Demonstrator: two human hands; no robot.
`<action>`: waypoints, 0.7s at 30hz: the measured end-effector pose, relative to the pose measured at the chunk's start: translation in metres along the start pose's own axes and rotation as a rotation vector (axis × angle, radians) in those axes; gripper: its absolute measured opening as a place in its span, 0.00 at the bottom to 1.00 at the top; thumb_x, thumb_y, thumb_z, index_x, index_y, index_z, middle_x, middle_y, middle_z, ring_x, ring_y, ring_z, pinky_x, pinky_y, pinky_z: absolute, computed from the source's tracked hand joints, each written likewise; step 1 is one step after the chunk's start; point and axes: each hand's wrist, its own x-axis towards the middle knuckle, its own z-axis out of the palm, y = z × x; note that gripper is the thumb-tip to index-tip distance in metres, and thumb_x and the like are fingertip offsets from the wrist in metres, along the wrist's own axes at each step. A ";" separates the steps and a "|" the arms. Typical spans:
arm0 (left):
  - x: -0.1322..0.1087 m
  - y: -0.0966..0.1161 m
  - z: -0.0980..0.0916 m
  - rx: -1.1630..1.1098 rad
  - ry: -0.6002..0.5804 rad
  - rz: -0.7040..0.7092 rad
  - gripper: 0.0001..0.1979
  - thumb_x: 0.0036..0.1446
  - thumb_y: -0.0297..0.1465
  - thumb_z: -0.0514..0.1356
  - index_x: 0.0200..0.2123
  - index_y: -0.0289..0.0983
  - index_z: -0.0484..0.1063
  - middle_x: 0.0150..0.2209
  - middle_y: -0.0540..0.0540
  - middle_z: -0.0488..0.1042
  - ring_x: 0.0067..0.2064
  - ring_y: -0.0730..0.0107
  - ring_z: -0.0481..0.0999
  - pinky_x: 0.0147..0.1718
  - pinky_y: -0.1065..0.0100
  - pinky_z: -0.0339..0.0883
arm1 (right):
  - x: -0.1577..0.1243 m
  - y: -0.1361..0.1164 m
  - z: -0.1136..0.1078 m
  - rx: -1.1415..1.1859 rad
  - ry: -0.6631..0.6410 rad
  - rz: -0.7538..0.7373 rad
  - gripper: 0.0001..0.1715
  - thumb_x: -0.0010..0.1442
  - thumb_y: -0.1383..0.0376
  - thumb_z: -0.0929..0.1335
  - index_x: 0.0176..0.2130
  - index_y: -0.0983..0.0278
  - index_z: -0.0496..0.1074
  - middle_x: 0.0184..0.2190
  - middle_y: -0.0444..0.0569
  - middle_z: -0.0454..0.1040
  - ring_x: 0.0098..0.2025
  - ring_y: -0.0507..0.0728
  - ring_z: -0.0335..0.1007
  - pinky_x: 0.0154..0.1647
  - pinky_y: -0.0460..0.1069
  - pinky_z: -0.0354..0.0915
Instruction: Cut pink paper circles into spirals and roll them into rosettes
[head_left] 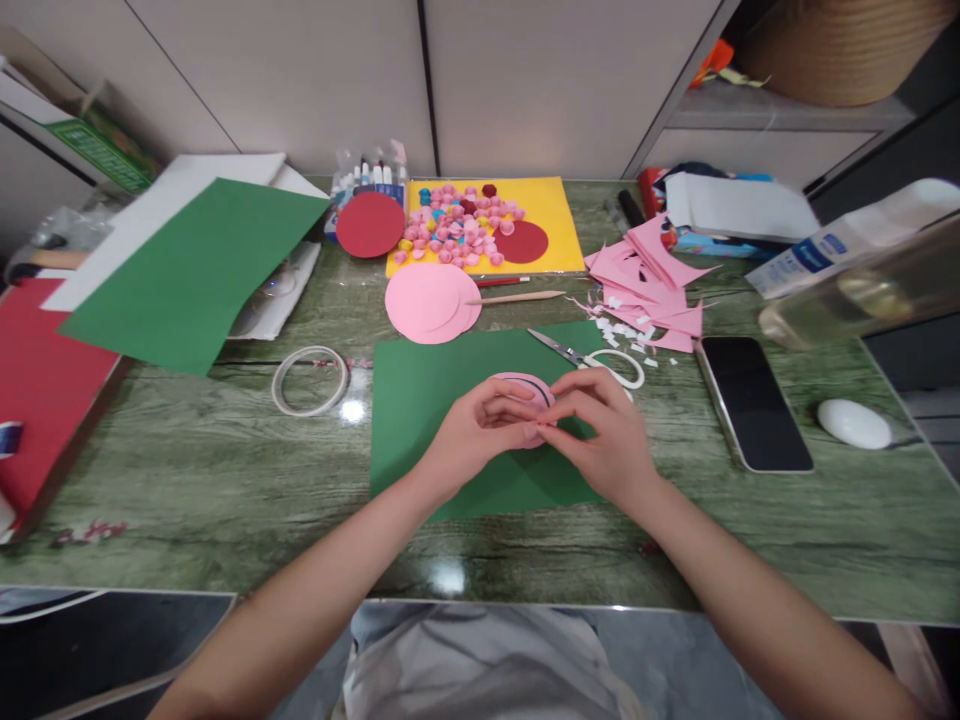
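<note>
Both hands meet over a green paper sheet [420, 400] on the table. Between them is a pink paper disc [517, 378] with a dark curved line on it; its lower part is mostly covered by fingers. My left hand [484, 425] is closed on the disc's left side. From the right, my right hand [607, 430] pinches the paper at the disc's right edge, its thumb and fingertips close to the left thumb. White-handled scissors [585, 358] lie just behind my right hand, partly on the green sheet.
Behind are stacked pink discs [427, 300], a wooden stick [517, 298] and a yellow sheet [559, 220] with many small pink rolls. Pink scraps [652, 280], a phone [754, 400] and a white mouse-like object [853, 423] lie right. A tape roll [310, 408] lies left.
</note>
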 end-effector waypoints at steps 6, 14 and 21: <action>0.000 -0.002 -0.001 0.068 -0.026 0.007 0.15 0.43 0.27 0.65 0.37 0.36 0.68 0.32 0.47 0.74 0.37 0.72 0.73 0.40 0.67 0.66 | 0.001 -0.002 0.001 -0.007 -0.043 -0.037 0.06 0.54 0.67 0.68 0.26 0.61 0.66 0.35 0.48 0.66 0.38 0.56 0.65 0.38 0.53 0.64; 0.001 -0.004 -0.002 0.084 -0.057 0.027 0.17 0.44 0.28 0.64 0.40 0.37 0.68 0.32 0.47 0.73 0.37 0.69 0.73 0.41 0.64 0.66 | 0.000 -0.001 0.003 -0.047 -0.056 -0.110 0.05 0.55 0.68 0.66 0.27 0.61 0.67 0.35 0.48 0.68 0.37 0.56 0.66 0.37 0.53 0.63; 0.000 0.000 -0.004 -0.022 -0.011 0.003 0.16 0.46 0.27 0.63 0.41 0.37 0.68 0.33 0.48 0.73 0.35 0.73 0.73 0.35 0.69 0.69 | -0.001 0.000 0.002 -0.027 -0.060 -0.069 0.07 0.56 0.68 0.66 0.37 0.59 0.71 0.38 0.49 0.68 0.40 0.56 0.67 0.40 0.54 0.65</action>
